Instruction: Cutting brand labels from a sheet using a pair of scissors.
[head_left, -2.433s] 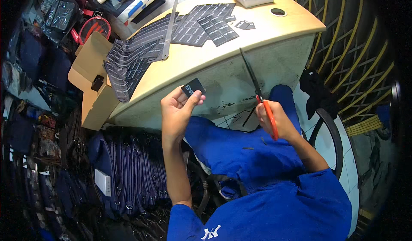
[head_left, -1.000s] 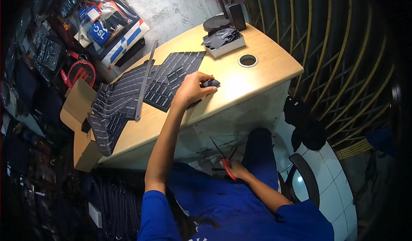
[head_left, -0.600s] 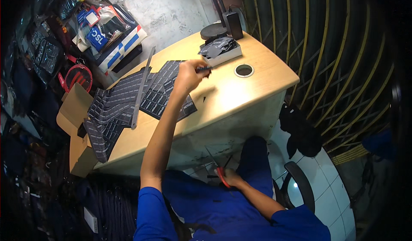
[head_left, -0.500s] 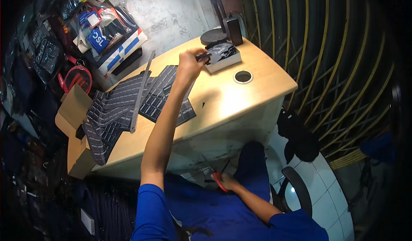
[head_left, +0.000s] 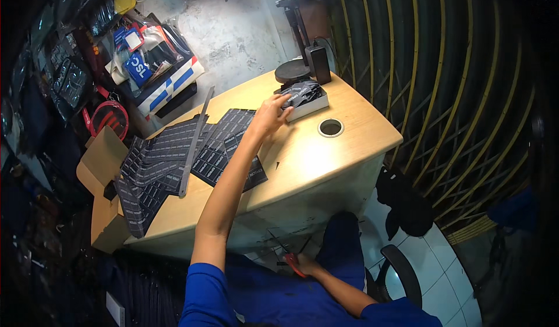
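My left hand (head_left: 271,116) reaches across the table to the near left corner of a small white box (head_left: 308,110). Its fingers are spread, and I see nothing held in them. Small black printed pieces (head_left: 304,92) are heaped in that box. Low over my lap, my right hand (head_left: 306,266) is closed round the red handles of a pair of scissors (head_left: 293,262), whose blades point up and left. Black printed sheets (head_left: 169,146) lie overlapping on the left of the table, with a long metal ruler (head_left: 197,144) across them.
The wooden table (head_left: 355,146) has a round cable hole (head_left: 331,128). A black stand (head_left: 293,70) and a black power adapter (head_left: 317,64) stand at its far end. An open cardboard box (head_left: 105,158) is at its left edge. A chair armrest (head_left: 404,272) curves beside me on the right.
My left hand has let go of a small black piece at the white box, and its fingers have spread. My right hand still grips the scissors, moved slightly lower.
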`<state>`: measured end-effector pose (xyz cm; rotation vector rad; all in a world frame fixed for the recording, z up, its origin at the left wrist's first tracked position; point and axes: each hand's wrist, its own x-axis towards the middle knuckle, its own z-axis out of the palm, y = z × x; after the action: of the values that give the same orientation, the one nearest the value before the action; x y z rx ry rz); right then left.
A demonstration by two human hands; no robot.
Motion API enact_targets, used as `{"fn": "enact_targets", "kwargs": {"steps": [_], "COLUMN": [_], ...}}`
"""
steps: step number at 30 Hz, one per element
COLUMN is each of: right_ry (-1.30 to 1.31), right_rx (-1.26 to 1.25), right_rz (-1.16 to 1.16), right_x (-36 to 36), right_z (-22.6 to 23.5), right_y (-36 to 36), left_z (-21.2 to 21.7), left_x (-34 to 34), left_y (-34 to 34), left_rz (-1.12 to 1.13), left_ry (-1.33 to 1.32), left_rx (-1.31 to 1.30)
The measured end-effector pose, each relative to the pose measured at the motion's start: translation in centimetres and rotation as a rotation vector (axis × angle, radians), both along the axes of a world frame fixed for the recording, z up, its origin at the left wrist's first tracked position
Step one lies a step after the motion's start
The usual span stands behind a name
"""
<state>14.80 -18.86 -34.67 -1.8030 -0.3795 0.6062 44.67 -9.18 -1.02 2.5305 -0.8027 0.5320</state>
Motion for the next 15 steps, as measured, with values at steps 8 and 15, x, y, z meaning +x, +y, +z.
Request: {"fn": "enact_targets", "kwargs": {"steps": [8, 15], "right_ry": [0.012, 0.018], "right_rx": [-0.123, -0.035], "right_rz": [0.072, 0.036], "right_x": [0.5, -0.2], "right_z": [0.2, 0.7], "right_y": [0.4, 0.3], "left_z": [-0.4, 0.5], "left_x": [0.2, 0.7], "left_y": [-1.2, -1.9], "left_rz": [0.176, 0.272], "left_ry": [0.116, 0.214], "left_rx": [0.342, 0.387]}}
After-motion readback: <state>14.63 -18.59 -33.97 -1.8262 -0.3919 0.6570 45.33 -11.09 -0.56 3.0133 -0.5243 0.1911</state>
